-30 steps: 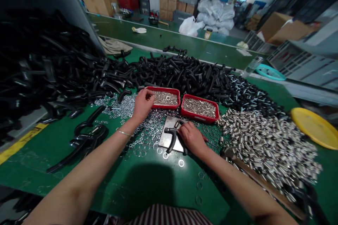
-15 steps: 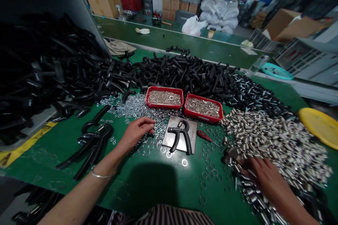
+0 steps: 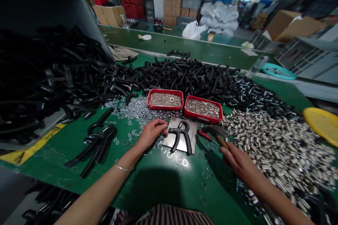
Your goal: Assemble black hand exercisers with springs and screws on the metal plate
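Observation:
A black hand grip strengthener (image 3: 182, 137) with a coil spring at its top lies on a square metal plate (image 3: 168, 142). Beside its left end is my left hand (image 3: 154, 133), fingers slightly apart and bent, with nothing visible in them; I cannot tell whether the fingertips touch the grip. My right hand (image 3: 233, 158) is wrapped round the wooden handle of a hammer (image 3: 215, 130), whose dark head hangs right of the plate. Under the head lies a red-handled screwdriver (image 3: 205, 135), its shaft partly hidden. Two red trays (image 3: 165, 108) of small metal pins stand behind the plate.
Metal sleeves (image 3: 280, 144) are heaped at the right and black handle parts (image 3: 190, 74) across the back. Washers and rings (image 3: 137, 112) lie scattered around the plate. More black grips (image 3: 99, 144) rest at the left by a large grey bin (image 3: 89, 17). A yellow lid (image 3: 322, 124) sits far right.
My right hand has lifted the hammer from the sleeves at the right and brought it left, towards the plate. My left hand has moved right, up to the hand grip strengthener.

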### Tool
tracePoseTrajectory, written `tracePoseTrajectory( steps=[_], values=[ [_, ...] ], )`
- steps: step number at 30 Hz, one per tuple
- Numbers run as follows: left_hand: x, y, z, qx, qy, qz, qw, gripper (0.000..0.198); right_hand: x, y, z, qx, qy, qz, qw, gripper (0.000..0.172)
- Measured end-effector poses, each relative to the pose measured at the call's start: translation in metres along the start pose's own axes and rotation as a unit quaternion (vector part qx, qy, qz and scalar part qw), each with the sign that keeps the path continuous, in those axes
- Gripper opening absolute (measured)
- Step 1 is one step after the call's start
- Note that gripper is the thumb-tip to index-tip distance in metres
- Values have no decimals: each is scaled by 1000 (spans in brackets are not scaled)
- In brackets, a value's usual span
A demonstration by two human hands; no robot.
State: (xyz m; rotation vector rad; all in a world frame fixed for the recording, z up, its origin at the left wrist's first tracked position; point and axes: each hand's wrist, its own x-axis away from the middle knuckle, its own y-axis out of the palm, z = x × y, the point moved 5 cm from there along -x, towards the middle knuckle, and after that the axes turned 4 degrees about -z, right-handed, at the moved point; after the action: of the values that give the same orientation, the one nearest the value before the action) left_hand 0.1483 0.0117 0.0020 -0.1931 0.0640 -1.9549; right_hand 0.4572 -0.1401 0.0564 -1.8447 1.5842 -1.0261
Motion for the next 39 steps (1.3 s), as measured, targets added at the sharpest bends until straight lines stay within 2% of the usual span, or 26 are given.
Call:
tracePoseTrajectory(
  steps=[3, 5, 9, 11, 14, 17, 19, 21, 24, 26, 32, 37, 39],
  values=[
    [2, 1, -4, -3, -4, -17, 1000, 26, -25, 13, -40, -28, -41, 18, 999, 37],
    [2, 0, -5, -6, -2, -14, 1000, 24, -43, 22, -55, -19, -67, 19, 997, 36],
    [2, -5, -3, -34, 13, 2, 999, 19, -67, 40, -62, 16, -113, -68, 991, 37],
    [2, -8, 0, -29, 15, 6, 999, 20, -68, 42, -61, -4, -111, -86, 990, 39],
    [-2, -7, 4, 9, 4, 5, 1000, 25, -63, 39, -53, -32, -89, -50, 994, 38],
    [-13, 5, 9, 21, -8, -35, 999, 20, -61, 44, -36, -53, -47, -68, 995, 40],
    [-24, 16, 12, -21, 1, -69, 997, 16, -61, 50, -23, -121, 1, -111, 986, 42],
    [-38, 27, 16, -105, 44, -86, 990, 13, -59, 53, -14, -212, 49, -129, 968, 45],
    [-59, 40, 19, -225, 123, -88, 962, 13, -53, 53, -7, -304, 93, -90, 944, 47],
    [-69, 47, 16, -266, 143, -95, 949, 14, -49, 54, -5, -345, 111, -57, 930, 48],
    [-79, 54, 10, -314, 134, -106, 934, 14, -42, 67, 4, -431, 120, -31, 894, 48],
    [-78, 57, 9, -345, 139, -101, 923, 14, -44, 71, 11, -450, 112, -40, 885, 47],
    [-75, 60, 10, -379, 160, -98, 906, 14, -43, 73, 12, -451, 110, -49, 885, 45]
  ],
)
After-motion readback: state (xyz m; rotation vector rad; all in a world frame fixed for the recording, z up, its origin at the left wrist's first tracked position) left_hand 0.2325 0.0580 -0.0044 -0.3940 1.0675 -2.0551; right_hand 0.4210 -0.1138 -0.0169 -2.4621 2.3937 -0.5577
